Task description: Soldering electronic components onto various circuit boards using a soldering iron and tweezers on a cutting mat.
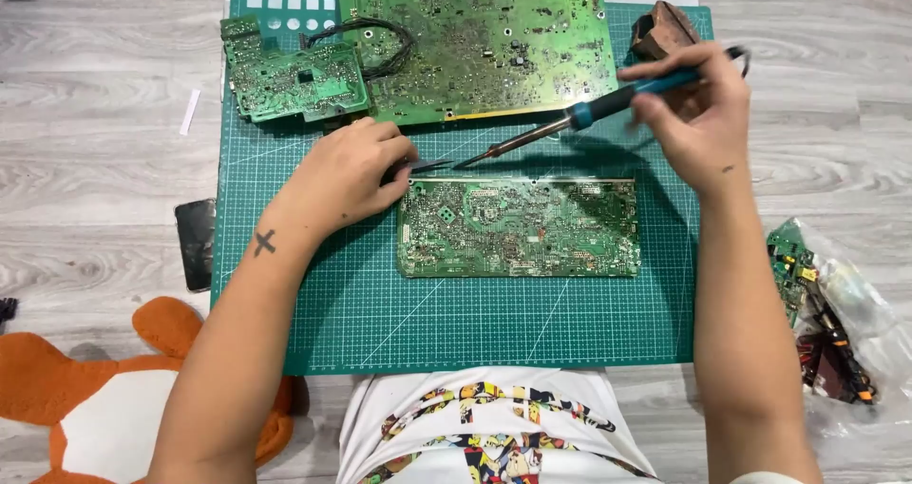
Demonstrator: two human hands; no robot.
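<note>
Centrally, a rectangular green circuit board (pixel 518 227) is laid flat on a green cutting mat (pixel 456 322) ruled with a fine white grid, its solder side up and densely speckled with silver joints. A soldering iron (pixel 589 113) with a blue-and-black grip is grasped by the right hand (pixel 689 113), fingers closed around the handle — the slim metal tip is angled down and left toward the board's upper left corner. Metal tweezers (pixel 427 167) are pinched in the left hand (pixel 347 175), their points just beside the iron's tip, above the board's top edge. Whether either tip touches the board cannot be told. Farther up the mat, a large green circuit board (pixel 484 37) and a smaller, irregular one (pixel 290 75) are lain side by side, with a black cable loop (pixel 380 42) between them. A clear plastic bag of small parts (pixel 831 322) is seen on the pale wood-grain floor (pixel 95 85) to the right, and an orange and white plush cushion (pixel 104 398) at lower left.
</note>
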